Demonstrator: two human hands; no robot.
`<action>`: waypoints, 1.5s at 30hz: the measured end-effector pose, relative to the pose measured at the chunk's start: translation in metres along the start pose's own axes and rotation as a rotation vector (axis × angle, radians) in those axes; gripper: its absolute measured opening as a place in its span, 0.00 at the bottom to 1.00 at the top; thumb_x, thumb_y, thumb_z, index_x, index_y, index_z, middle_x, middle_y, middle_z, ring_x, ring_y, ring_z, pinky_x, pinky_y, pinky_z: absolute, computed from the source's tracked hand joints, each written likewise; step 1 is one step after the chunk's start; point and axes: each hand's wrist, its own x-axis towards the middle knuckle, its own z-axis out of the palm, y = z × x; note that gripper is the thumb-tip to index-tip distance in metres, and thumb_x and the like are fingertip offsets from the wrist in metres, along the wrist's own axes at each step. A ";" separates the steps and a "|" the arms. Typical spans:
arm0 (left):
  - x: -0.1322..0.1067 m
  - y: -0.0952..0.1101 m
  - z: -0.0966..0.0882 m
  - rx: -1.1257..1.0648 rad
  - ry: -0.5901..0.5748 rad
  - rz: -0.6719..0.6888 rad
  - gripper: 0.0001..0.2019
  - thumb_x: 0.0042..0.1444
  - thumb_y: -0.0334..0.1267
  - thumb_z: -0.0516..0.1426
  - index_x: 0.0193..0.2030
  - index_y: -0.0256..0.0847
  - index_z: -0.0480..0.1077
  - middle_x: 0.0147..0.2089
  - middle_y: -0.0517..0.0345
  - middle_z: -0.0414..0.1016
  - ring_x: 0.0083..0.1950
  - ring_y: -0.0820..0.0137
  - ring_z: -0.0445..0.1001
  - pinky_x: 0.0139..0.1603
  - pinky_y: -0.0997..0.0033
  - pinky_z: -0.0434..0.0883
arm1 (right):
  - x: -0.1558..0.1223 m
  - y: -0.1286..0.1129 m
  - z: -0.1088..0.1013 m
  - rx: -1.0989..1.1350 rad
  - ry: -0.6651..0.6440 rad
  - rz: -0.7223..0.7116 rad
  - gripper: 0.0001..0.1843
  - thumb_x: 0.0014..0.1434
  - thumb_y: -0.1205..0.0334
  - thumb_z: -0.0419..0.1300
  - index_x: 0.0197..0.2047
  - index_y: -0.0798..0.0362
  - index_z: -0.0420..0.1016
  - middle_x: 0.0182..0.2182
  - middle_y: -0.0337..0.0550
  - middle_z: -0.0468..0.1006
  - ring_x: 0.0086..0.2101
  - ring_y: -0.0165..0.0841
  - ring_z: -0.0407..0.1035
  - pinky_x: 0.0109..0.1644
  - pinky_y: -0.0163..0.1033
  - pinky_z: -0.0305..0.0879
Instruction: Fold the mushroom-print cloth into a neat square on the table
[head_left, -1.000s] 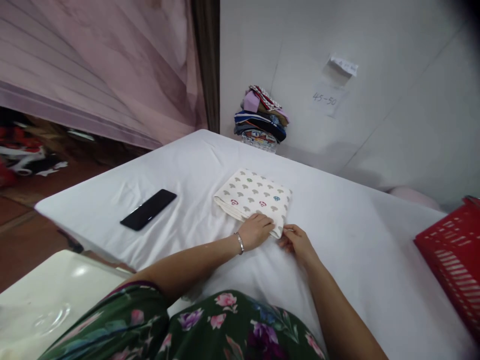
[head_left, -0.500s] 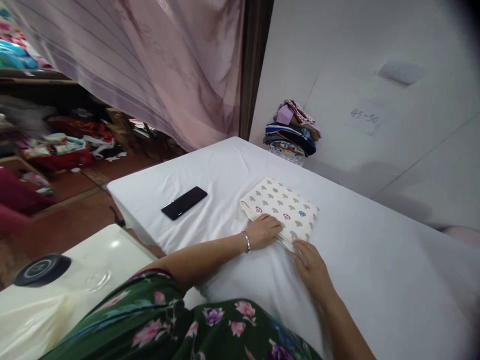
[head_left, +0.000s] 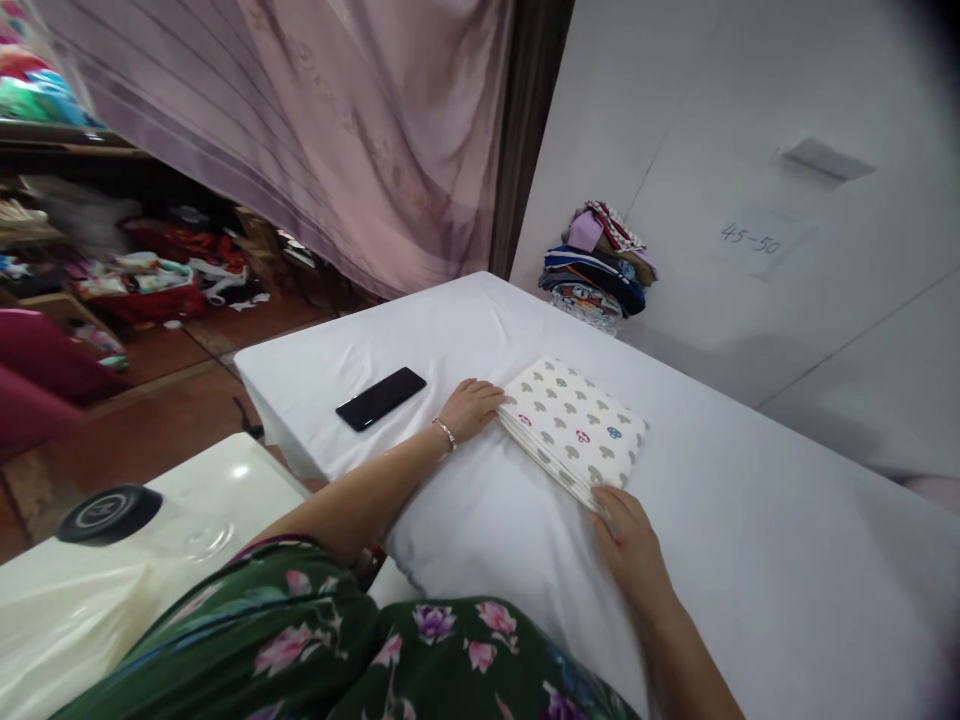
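Observation:
A folded white cloth [head_left: 576, 420] lies on the white-covered table in front of me, printed with grey-beige mushroom-like shapes and a few coloured ones. Its layered edge faces me. My left hand [head_left: 472, 408], with a bracelet at the wrist, grips the left corner of the cloth between its fingers. At the near right corner, my right hand [head_left: 626, 535] has its fingers on top and its thumb at the edge, pinching the layers. A black smartphone [head_left: 381, 398] rests flat to the left of my left hand.
A stack of folded clothes [head_left: 596, 265] stands beyond the table's [head_left: 750, 560] far edge, by the white wall. A pink curtain [head_left: 390, 150] hangs behind. At left, a cream surface [head_left: 247, 510] bears a round dark object [head_left: 109, 513]; a red basket [head_left: 161, 300] sits on the floor.
My left hand has slid left along the cloth's near edge, from its middle to the left corner. My right hand stays at the near right corner. The view has shifted slightly.

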 end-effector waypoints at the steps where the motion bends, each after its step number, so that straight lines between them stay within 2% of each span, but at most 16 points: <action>1: -0.001 -0.001 0.001 -0.014 -0.003 -0.017 0.16 0.57 0.33 0.51 0.51 0.46 0.68 0.54 0.57 0.71 0.56 0.65 0.65 0.58 0.59 0.58 | 0.000 0.000 0.000 -0.002 0.001 0.001 0.16 0.59 0.60 0.52 0.50 0.50 0.69 0.48 0.48 0.71 0.49 0.39 0.65 0.53 0.50 0.65; 7: 0.000 0.002 0.007 -0.135 -0.045 -0.102 0.21 0.53 0.27 0.49 0.53 0.46 0.67 0.57 0.58 0.67 0.57 0.68 0.65 0.56 0.64 0.63 | 0.000 -0.001 0.000 -0.016 0.013 -0.007 0.17 0.59 0.59 0.51 0.51 0.50 0.69 0.48 0.48 0.71 0.49 0.39 0.65 0.53 0.50 0.65; 9: 0.000 0.006 0.005 -0.213 -0.015 -0.216 0.23 0.51 0.26 0.49 0.54 0.44 0.66 0.57 0.58 0.67 0.55 0.69 0.66 0.56 0.67 0.64 | 0.000 -0.002 0.000 -0.021 0.022 -0.007 0.17 0.59 0.59 0.51 0.52 0.50 0.68 0.48 0.48 0.71 0.49 0.40 0.65 0.53 0.50 0.64; 12: -0.003 0.012 0.000 -0.307 0.042 -0.478 0.21 0.51 0.31 0.52 0.54 0.42 0.65 0.52 0.57 0.71 0.45 0.70 0.72 0.49 0.71 0.68 | 0.001 -0.003 0.001 -0.034 0.025 -0.004 0.19 0.59 0.59 0.51 0.54 0.49 0.66 0.48 0.48 0.70 0.49 0.40 0.64 0.53 0.51 0.64; 14: -0.006 0.016 -0.004 -0.320 0.044 -0.613 0.16 0.52 0.37 0.53 0.49 0.41 0.67 0.45 0.57 0.74 0.38 0.71 0.73 0.42 0.71 0.69 | 0.001 -0.003 0.001 -0.046 0.021 -0.001 0.19 0.59 0.60 0.50 0.55 0.49 0.65 0.48 0.48 0.70 0.49 0.40 0.64 0.52 0.51 0.64; 16: -0.011 0.021 -0.006 -0.314 -0.009 -0.689 0.12 0.53 0.44 0.53 0.41 0.42 0.70 0.38 0.59 0.75 0.35 0.70 0.72 0.37 0.71 0.67 | 0.001 -0.004 0.002 -0.057 0.025 0.000 0.20 0.59 0.60 0.50 0.55 0.49 0.65 0.48 0.48 0.70 0.49 0.40 0.64 0.52 0.50 0.64; 19: -0.014 0.028 -0.006 -0.317 -0.162 -0.714 0.16 0.52 0.53 0.52 0.31 0.43 0.72 0.33 0.58 0.75 0.34 0.68 0.72 0.33 0.71 0.65 | 0.002 -0.006 0.002 -0.069 0.037 0.001 0.19 0.59 0.60 0.51 0.54 0.49 0.65 0.48 0.48 0.70 0.48 0.40 0.64 0.52 0.49 0.64; 22: -0.012 0.036 -0.002 -0.368 -0.245 -0.681 0.17 0.51 0.55 0.53 0.31 0.44 0.73 0.34 0.59 0.76 0.35 0.68 0.72 0.32 0.73 0.63 | 0.002 -0.006 0.003 -0.083 0.037 0.006 0.20 0.59 0.60 0.51 0.55 0.49 0.64 0.47 0.48 0.70 0.47 0.40 0.63 0.51 0.49 0.64; 30: -0.006 0.038 0.009 -0.422 -0.204 -0.711 0.08 0.49 0.40 0.53 0.27 0.42 0.72 0.30 0.61 0.76 0.31 0.71 0.71 0.27 0.74 0.60 | 0.002 -0.004 0.007 -0.116 0.023 -0.007 0.21 0.58 0.60 0.51 0.55 0.49 0.64 0.46 0.48 0.70 0.46 0.40 0.64 0.50 0.49 0.64; 34: -0.008 0.038 0.006 -0.456 -0.161 -0.713 0.09 0.50 0.39 0.52 0.27 0.41 0.72 0.29 0.60 0.75 0.30 0.71 0.71 0.27 0.75 0.61 | 0.003 -0.005 0.006 -0.118 0.019 -0.012 0.19 0.58 0.61 0.51 0.53 0.49 0.66 0.45 0.48 0.70 0.45 0.41 0.64 0.49 0.49 0.64; 38: -0.006 0.038 0.006 -0.719 -0.207 -0.848 0.10 0.52 0.42 0.54 0.27 0.39 0.71 0.25 0.61 0.74 0.21 0.76 0.68 0.24 0.76 0.61 | 0.004 -0.006 0.005 -0.104 0.032 -0.018 0.19 0.58 0.61 0.51 0.53 0.49 0.66 0.45 0.48 0.70 0.45 0.41 0.64 0.48 0.50 0.64; 40: -0.004 0.038 0.008 -0.867 -0.219 -0.922 0.09 0.52 0.42 0.55 0.30 0.38 0.70 0.27 0.61 0.76 0.17 0.79 0.66 0.20 0.78 0.60 | 0.004 -0.006 0.006 -0.103 0.034 -0.017 0.19 0.58 0.61 0.51 0.53 0.49 0.67 0.45 0.48 0.70 0.45 0.41 0.64 0.48 0.50 0.64; 43: -0.001 0.038 0.014 -0.945 -0.214 -0.959 0.07 0.54 0.39 0.55 0.36 0.37 0.69 0.33 0.58 0.78 0.16 0.80 0.66 0.16 0.80 0.57 | 0.003 -0.005 0.007 -0.102 0.025 -0.012 0.19 0.58 0.60 0.51 0.53 0.48 0.66 0.45 0.48 0.70 0.45 0.42 0.64 0.48 0.50 0.64; 45: 0.001 0.037 0.017 -0.965 -0.205 -0.970 0.06 0.54 0.38 0.55 0.36 0.36 0.68 0.33 0.57 0.78 0.17 0.80 0.66 0.15 0.80 0.56 | 0.003 -0.004 0.007 -0.105 0.023 -0.011 0.19 0.58 0.60 0.51 0.53 0.48 0.66 0.45 0.48 0.70 0.45 0.42 0.64 0.48 0.50 0.64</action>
